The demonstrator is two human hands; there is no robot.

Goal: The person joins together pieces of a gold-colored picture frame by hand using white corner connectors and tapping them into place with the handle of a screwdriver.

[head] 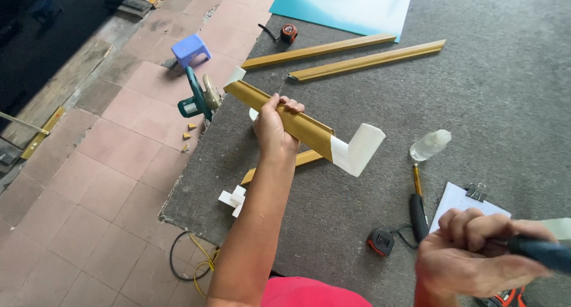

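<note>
Left hand (275, 126) clamped round a gold moulding strip (279, 115), lifted clear of the grey mat (488, 99), white corner piece (358, 148) on the strip's near end. Right hand (476, 256) closed on a dark tool handle (544, 252), low and right of the strip. Beyond the strip, two more gold lengths (345, 54) and a blue sheet (351, 7). Left of the strip, a green power saw (197, 98). Right of the strip, a clear bottle (429, 145) and a clipboard (467, 203).

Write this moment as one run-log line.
left hand: grips gold moulding strip | right hand: holds dark-handled tool | surface: grey mat
</note>
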